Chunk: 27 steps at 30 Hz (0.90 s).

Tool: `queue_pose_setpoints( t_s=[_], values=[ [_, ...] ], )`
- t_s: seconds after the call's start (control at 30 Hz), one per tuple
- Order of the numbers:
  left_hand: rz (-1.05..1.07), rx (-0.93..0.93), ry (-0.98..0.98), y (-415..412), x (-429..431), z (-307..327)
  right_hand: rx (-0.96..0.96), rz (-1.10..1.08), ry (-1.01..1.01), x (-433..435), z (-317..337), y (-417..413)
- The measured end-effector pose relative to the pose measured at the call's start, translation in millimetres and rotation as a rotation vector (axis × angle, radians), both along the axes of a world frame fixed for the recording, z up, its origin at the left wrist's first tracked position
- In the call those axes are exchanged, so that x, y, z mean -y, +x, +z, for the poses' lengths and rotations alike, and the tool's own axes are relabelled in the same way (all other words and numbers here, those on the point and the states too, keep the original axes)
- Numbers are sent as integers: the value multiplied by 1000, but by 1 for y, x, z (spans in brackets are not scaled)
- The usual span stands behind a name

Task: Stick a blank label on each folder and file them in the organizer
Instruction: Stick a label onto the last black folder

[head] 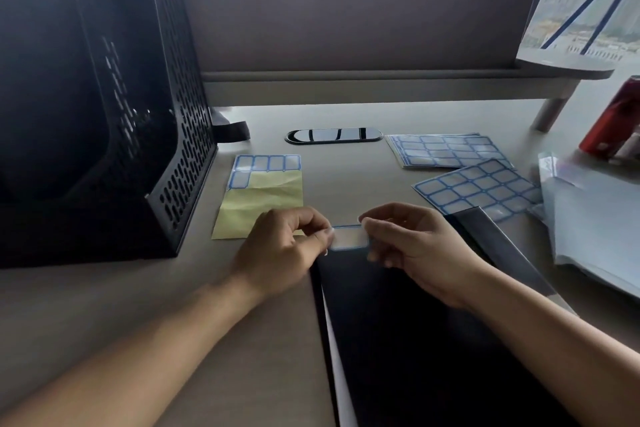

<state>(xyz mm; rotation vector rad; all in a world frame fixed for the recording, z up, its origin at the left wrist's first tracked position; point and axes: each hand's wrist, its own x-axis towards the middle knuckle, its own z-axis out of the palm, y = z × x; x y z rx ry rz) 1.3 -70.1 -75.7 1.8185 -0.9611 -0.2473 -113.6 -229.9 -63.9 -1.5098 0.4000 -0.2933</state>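
Note:
A blank white label [349,237] with a blue border hangs between both hands, just above the top edge of a black folder [415,340] lying on the desk in front of me. My left hand [282,250] pinches the label's left end with curled fingers. The label's right end is pinched by my right hand [412,246]. A partly used label sheet [263,191] with yellow backing lies behind my left hand. The black mesh file organizer [104,114] stands at the left.
Two full label sheets, one [446,151] behind the other [481,187], lie at the right. Clear plastic sleeves [595,218] and a red can [616,118] sit at the far right. A black cable grommet [334,136] is set in the desk; a raised shelf [381,83] runs behind.

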Motion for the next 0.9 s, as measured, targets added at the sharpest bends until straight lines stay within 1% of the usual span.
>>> queue_pose_setpoints(
  t_s=[0.03, 0.1, 0.2, 0.3, 0.37, 0.47, 0.53, 0.6, 0.63, 0.77, 0.9],
  values=[
    [-6, 4, 1, 0, 0, 0, -7, -3, -74, -1, -1, 1],
    [-18, 17, 4, 0, 0, 0, -23, -10, -143, -2, -3, 2],
    [2, 43, 7, 1, 0, -1, -38, -10, -152, -2, -3, 2],
    [106, 14, -11, 2, -1, -2, -48, -31, -147, -2, -3, 3],
    [190, 36, 8, 3, -3, -2, -67, -63, -127, -2, -2, 3],
    [245, 184, 108, 1, -9, -4, -113, -83, -97, -3, -1, 4],
    [228, 294, 270, -8, -13, -7, -137, -62, -86, -4, 2, 6],
    [183, 461, 477, -19, -16, -10, -164, -41, -76, -6, 6, 8],
    [165, 507, 531, -23, -17, -12, -178, -34, -75, -6, 8, 10],
    [165, 546, 575, -24, -22, -12, -192, -38, -88, -9, 12, 18],
    [144, 534, 525, -23, -23, -13, -125, -34, -77, -10, 12, 22]
  ],
)
